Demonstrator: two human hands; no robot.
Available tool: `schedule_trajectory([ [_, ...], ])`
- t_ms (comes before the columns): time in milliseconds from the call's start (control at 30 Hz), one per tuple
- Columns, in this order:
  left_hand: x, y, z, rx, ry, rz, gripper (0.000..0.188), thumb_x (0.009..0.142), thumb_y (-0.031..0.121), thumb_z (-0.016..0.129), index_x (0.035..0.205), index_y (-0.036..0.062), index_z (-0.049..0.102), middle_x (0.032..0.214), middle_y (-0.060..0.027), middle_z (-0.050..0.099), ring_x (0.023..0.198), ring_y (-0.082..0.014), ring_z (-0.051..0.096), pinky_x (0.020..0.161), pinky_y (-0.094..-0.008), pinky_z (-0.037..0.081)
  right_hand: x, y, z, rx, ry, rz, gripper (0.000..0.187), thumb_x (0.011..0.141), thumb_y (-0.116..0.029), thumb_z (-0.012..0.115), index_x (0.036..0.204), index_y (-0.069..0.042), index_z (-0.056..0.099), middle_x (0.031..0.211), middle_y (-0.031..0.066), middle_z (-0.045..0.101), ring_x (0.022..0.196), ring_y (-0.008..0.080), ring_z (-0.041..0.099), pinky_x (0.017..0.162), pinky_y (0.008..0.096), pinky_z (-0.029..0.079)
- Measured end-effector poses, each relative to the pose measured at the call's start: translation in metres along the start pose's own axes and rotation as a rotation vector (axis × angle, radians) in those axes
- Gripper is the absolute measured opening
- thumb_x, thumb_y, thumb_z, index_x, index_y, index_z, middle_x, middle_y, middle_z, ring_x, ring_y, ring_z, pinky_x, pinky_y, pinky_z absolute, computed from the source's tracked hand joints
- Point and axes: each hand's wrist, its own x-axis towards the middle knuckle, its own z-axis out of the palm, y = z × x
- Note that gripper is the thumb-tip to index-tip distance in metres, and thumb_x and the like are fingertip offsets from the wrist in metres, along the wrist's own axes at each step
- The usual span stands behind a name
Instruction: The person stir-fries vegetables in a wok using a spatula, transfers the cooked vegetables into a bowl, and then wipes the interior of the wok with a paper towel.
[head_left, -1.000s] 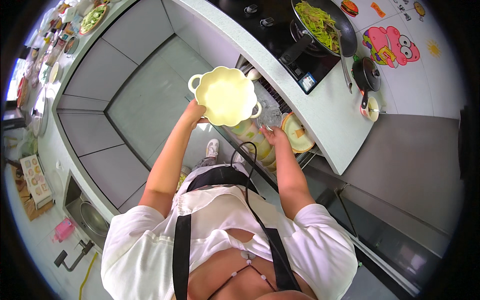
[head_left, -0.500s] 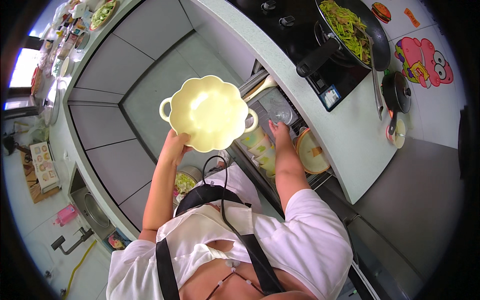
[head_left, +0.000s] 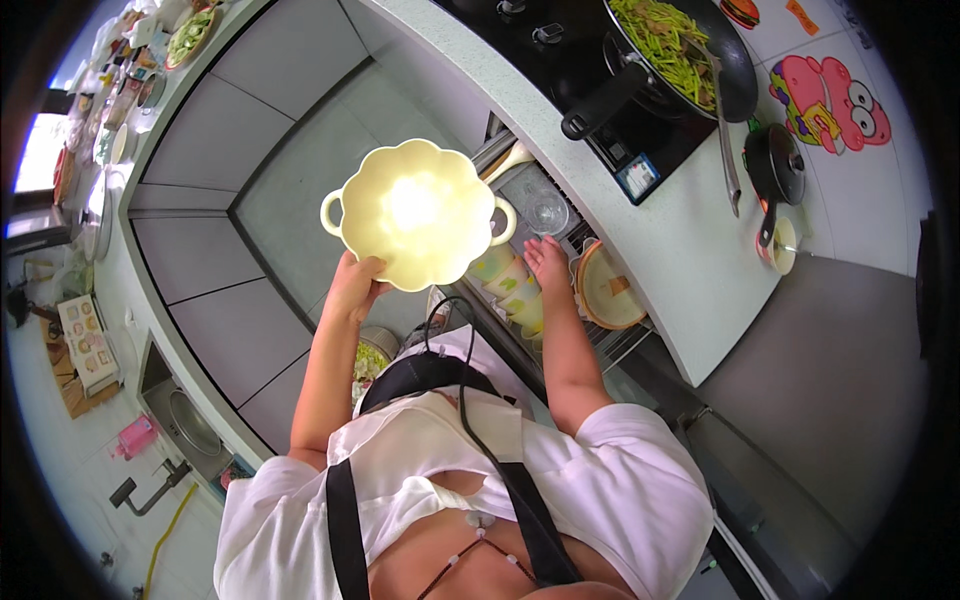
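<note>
My left hand (head_left: pixel 358 287) grips the near edge of a pale yellow, flower-shaped bowl (head_left: pixel 420 240) with two loop handles, its thumb over the rim. The bowl is held up over the floor, its inside facing me. Over an open drawer to the right, my right hand (head_left: pixel 547 262) is empty, with its fingers apart. Just beyond its fingertips stands a clear glass bowl (head_left: pixel 546 212). Patterned cups (head_left: pixel 515 295) sit in the drawer to the left of this hand, and a round, tan-rimmed dish (head_left: pixel 609 287) to its right. A wooden-handled utensil (head_left: pixel 510 160) lies at the drawer's far end.
A frying pan (head_left: pixel 612 97) of green vegetables and meat, with a metal spatula (head_left: pixel 728 165), rests on the black stove (head_left: pixel 545 60). Beside it are a small lidded pot (head_left: pixel 775 165) and a cup (head_left: pixel 783 248). A sink (head_left: pixel 172 400) is at left; a bin (head_left: pixel 372 352) stands on the floor.
My right hand has drawn back from the glass bowl toward me, and its fingers have spread. The yellow bowl stays in my left hand, nearly unmoved. The view has shifted slightly.
</note>
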Motion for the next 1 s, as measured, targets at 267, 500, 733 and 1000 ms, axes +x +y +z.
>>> schedule_trajectory([
  [267, -0.001, 0.015, 0.02, 0.102, -0.225, -0.001, 0.046, 0.07, -0.001, 0.043, 0.117, -0.0043, 0.039, 0.105, -0.015, 0.054, 0.09, -0.0249, 0.06, 0.075, -0.0377, 0.052, -0.149, -0.044, 0.046, -0.288, -0.199, -0.251, 0.041, 0.087, -0.026, 0.049, 0.123, -0.007, 0.042, 0.108, 0.0089, 0.054, 0.084, 0.0184, 0.059, 0.067, 0.0285, 0.046],
  [500, -0.008, 0.031, 0.037, 0.147, -0.397, -0.005, 0.045, 0.07, -0.003, 0.043, 0.114, -0.0092, 0.039, 0.105, -0.0184, 0.053, 0.089, -0.026, 0.06, 0.069, -0.035, 0.055, -0.252, -0.089, 0.087, -0.476, -0.242, -0.613, 0.04, 0.09, -0.039, 0.042, 0.1, -0.001, 0.053, 0.086, 0.0044, 0.057, 0.071, 0.0093, 0.053, 0.058, 0.0203, 0.042],
  [733, -0.022, 0.044, 0.036, 0.117, -0.478, 0.045, 0.044, 0.07, -0.001, 0.045, 0.113, -0.0081, 0.041, 0.104, -0.0181, 0.054, 0.086, -0.0258, 0.061, 0.072, -0.0361, 0.054, -0.265, -0.075, 0.112, -0.4, -0.313, -0.867, 0.028, 0.089, -0.031, 0.047, 0.078, -0.006, 0.051, 0.077, 0.0006, 0.051, 0.072, 0.0089, 0.048, 0.067, 0.0221, 0.039],
  [1000, -0.025, 0.043, 0.025, -0.004, -0.423, -0.003, 0.044, 0.072, 0.003, 0.047, 0.114, -0.0062, 0.042, 0.106, -0.016, 0.054, 0.091, -0.0243, 0.058, 0.08, -0.036, 0.05, -0.266, -0.077, 0.159, -0.023, -0.677, -0.816, 0.025, 0.089, -0.024, 0.046, 0.069, -0.008, 0.047, 0.113, 0.0101, 0.051, 0.108, 0.0181, 0.046, 0.091, 0.0328, 0.035],
])
